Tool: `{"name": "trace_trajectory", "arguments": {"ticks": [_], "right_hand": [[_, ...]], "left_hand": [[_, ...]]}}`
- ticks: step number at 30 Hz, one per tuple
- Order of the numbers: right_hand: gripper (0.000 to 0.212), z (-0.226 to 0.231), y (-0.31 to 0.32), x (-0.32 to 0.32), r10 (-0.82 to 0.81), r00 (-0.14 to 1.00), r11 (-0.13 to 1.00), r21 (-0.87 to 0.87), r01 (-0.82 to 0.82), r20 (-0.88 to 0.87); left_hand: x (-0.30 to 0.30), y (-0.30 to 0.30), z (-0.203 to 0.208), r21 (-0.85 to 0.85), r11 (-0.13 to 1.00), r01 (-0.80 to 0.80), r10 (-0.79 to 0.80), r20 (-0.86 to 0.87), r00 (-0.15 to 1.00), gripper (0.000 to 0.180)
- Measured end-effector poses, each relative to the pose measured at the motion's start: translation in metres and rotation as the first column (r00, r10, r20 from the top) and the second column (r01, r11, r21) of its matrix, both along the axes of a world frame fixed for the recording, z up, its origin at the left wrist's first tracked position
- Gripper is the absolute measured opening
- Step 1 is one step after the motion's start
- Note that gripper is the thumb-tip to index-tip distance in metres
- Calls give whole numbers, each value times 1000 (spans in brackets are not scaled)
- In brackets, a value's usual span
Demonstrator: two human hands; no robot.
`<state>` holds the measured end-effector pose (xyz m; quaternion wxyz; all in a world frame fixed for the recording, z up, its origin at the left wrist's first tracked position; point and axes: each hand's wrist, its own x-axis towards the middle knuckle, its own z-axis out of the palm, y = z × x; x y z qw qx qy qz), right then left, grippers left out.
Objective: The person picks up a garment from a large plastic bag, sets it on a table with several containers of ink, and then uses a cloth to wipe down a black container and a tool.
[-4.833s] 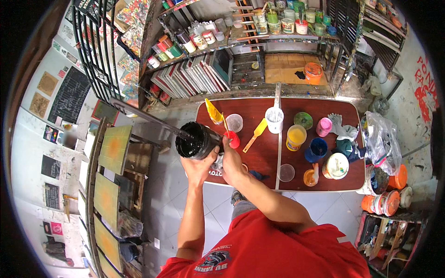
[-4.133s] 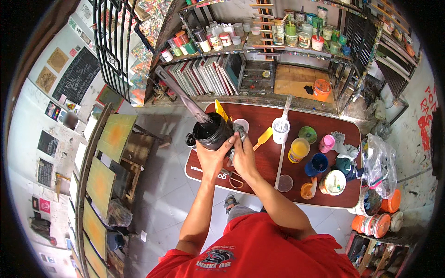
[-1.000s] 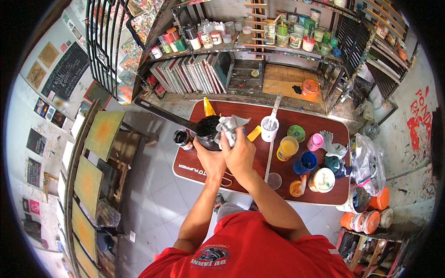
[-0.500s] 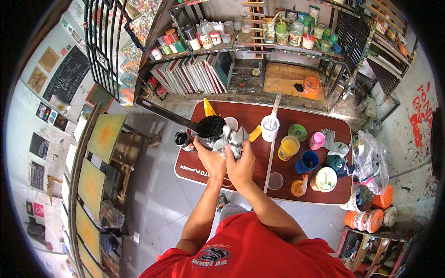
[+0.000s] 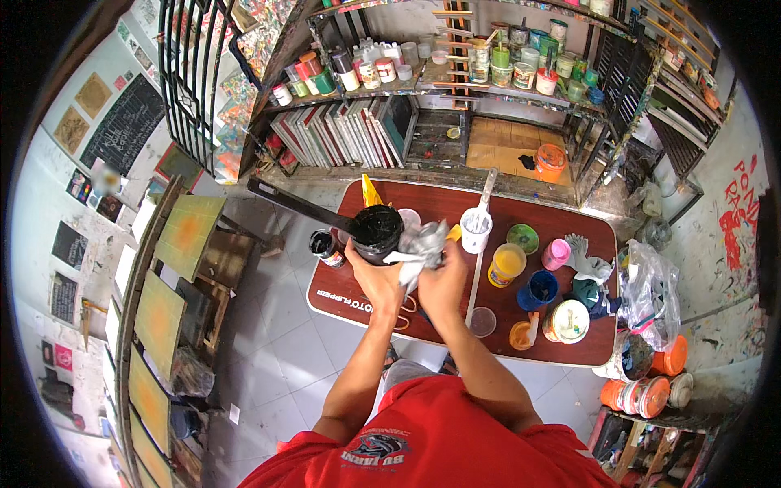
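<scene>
Over the left part of the brown table, my left hand is wrapped round the side of a tub of black paint. A long dark-handled spatula leans out of the tub toward the far left. My right hand grips a crumpled grey-and-white rag, blurred by motion, just right of the tub. Beside my left hand stands a dark-topped jar. A pair of scissors lies partly hidden beneath my hands.
Right of my hands are a white tub with a spatula, a yellow paint jar, a blue cup, a pink jar and a white bucket. A paint shelf rises behind; painted panels line the left.
My right hand and the rag have shifted to the right, away from the tub's side. My left hand keeps its hold on the tub. The whole view has shifted slightly.
</scene>
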<state>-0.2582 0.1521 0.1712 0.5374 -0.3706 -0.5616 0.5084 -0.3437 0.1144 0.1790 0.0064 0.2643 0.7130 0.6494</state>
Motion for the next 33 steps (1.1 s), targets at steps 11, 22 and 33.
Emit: {"name": "trace_trajectory", "arguments": {"ticks": [11,22,33], "right_hand": [[28,10,9,7,89,996,996,-30,-88,29],[24,20,-19,14,-92,967,871,490,-36,236],[30,22,-47,-5,-117,925,675,712,-192,361]], "left_hand": [[11,-20,11,-41,989,141,-144,-74,987,89],[1,-23,-4,52,991,122,-116,-101,988,86],[-4,-21,-33,570,790,224,-426,249,870,65]]}}
